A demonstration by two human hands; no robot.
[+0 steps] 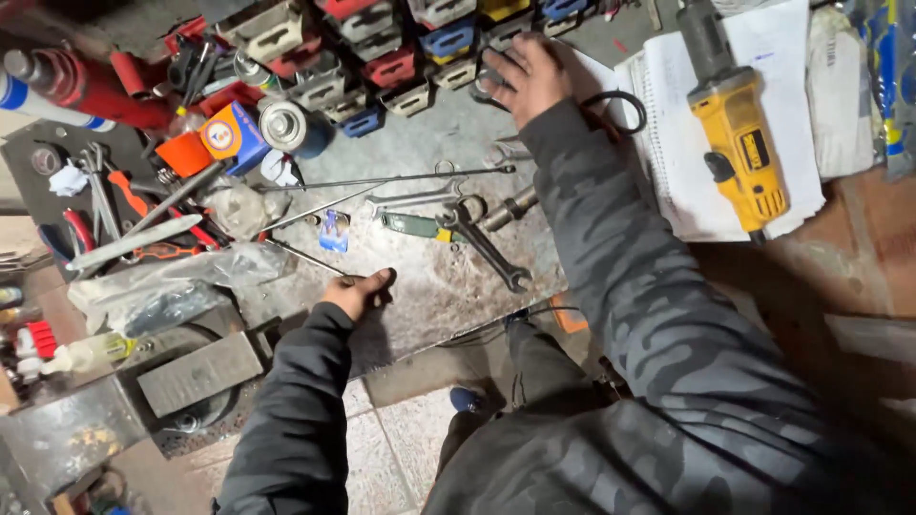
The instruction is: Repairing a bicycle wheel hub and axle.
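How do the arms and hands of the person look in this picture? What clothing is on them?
Both arms are covered by long sleeves of a dark grey jacket with a faint camouflage pattern. The left sleeve ends in a snug cuff at the wrist; the right sleeve looks loose and creased. The left hand and the right hand are bare: no gloves, and no ring or watch shows.

The right hand [527, 76] covers most of a dark ring-shaped thing [489, 88] at the far side of the counter [429, 286]; what its grip closes on cannot be told. The yellow power tool [739, 148], right of that hand, loses its dark front end at the top edge. The left hand [358, 291] hides the near tip of a thin rod [305, 256]. The red cylinder [81, 86] far left is cut off.
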